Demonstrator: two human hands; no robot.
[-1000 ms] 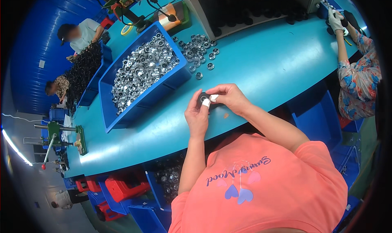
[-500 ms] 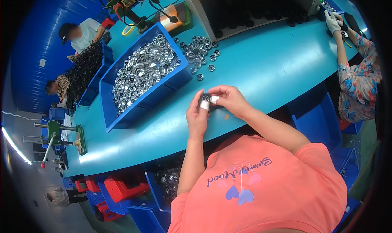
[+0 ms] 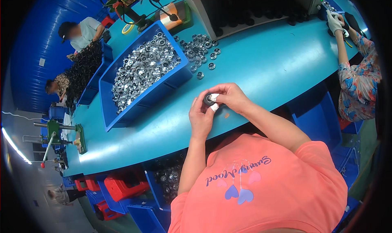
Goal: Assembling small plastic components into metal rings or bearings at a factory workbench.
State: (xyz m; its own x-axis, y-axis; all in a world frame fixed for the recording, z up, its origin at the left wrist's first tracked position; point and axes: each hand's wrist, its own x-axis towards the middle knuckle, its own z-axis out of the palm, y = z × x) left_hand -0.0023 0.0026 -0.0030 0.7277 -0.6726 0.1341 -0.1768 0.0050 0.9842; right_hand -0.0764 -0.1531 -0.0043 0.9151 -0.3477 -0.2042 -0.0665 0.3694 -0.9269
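Over the near part of the table I hold a small round black part with a pale centre (image 3: 207, 99) between both hands. My left hand (image 3: 199, 117) is closed round its left and near side. From the right, my right hand (image 3: 232, 97) pinches it, thumb laid against its face. White wrapping covers both thumb tips. Fingers hide much of the part, so its exact kind does not show. Beyond my hands stands a blue bin (image 3: 149, 99) heaped with shiny clear-and-black round pieces (image 3: 143, 69). Several similar loose pieces (image 3: 200, 49) lie beside its right end.
A grey open-fronted box (image 3: 204, 16) with dark round parts stands at the back. Green presses (image 3: 136, 8) are at the far side and left (image 3: 53, 131). At right, a gloved co-worker (image 3: 355, 77) works. Blue bins (image 3: 316, 120) and red stools (image 3: 124, 187) sit below the table.
My left thumb has slid down off the part's face toward its near edge. My right thumb has moved onto the face, and both hands have shifted slightly.
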